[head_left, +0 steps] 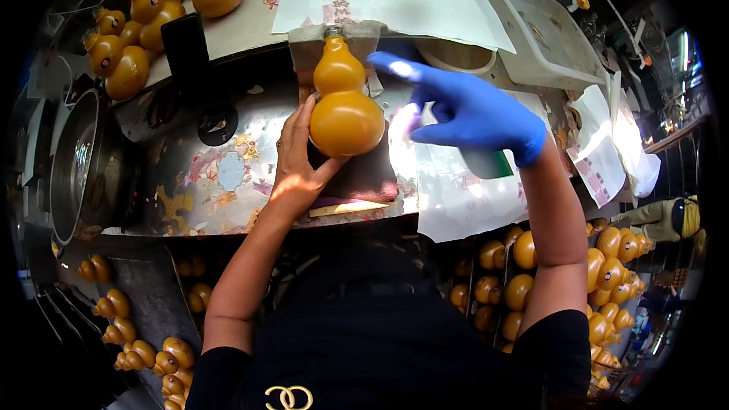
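An amber-yellow gourd-shaped bottle (pixel 347 123) lies in the middle of the bench, its narrow neck pointing away and resting on a grey notched support (pixel 306 47). My bare left hand (pixel 298 163) is closed round the left and near side of its wide lower bulb. To the right of the bottle, apart from it, my right hand (pixel 478 110) wears a blue glove. Its index finger and thumb are stretched out and spread, with nothing visible between them. A bright white patch shows on the gloved index finger. Dark reddish cloth (pixel 364 178) lies beneath the bottle.
White sheets with red printed labels (pixel 395 0) lie at the back. A translucent tray (pixel 543 30) stands at the far right, a metal pan (pixel 80 167) at the left edge. More gourd bottles (pixel 125 72) crowd the far left; others sit in racks (pixel 524 288) below the bench.
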{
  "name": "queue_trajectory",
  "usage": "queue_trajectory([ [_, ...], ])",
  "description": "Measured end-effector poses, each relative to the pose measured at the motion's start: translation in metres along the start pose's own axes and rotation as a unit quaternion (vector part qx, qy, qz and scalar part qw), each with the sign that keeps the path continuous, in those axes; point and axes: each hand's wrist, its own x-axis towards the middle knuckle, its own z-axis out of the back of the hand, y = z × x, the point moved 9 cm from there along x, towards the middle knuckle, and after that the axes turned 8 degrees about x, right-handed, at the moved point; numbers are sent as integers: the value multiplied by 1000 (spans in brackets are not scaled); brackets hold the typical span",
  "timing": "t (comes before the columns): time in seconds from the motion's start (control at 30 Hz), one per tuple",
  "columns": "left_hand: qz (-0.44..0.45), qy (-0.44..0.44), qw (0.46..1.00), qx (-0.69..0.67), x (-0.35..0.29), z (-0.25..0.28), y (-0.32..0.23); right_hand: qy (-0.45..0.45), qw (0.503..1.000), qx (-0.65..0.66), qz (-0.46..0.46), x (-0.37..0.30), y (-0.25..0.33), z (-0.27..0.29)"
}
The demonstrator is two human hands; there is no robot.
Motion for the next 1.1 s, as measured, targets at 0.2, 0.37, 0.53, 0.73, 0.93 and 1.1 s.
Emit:
queue_trajectory([
  [0.2,-6,17,1000,-17,-2,1,5,128,950,-251,131,56,30,-50],
  [0.37,106,118,938,-308,0,-11,31,156,916,-335,158,85,26,-66],
  [0.53,139,90,909,-382,15,-10,10,52,935,-279,212,90,28,-39],
  [0.73,197,98,872,-437,15,-12,18,-213,975,58,-32,45,-60,4],
  [0.93,176,97,892,-404,12,-12,5,-188,955,205,-102,27,-91,-48],
  [1.1,180,103,887,-412,9,-18,6,-175,946,256,-98,31,-106,-52],
])
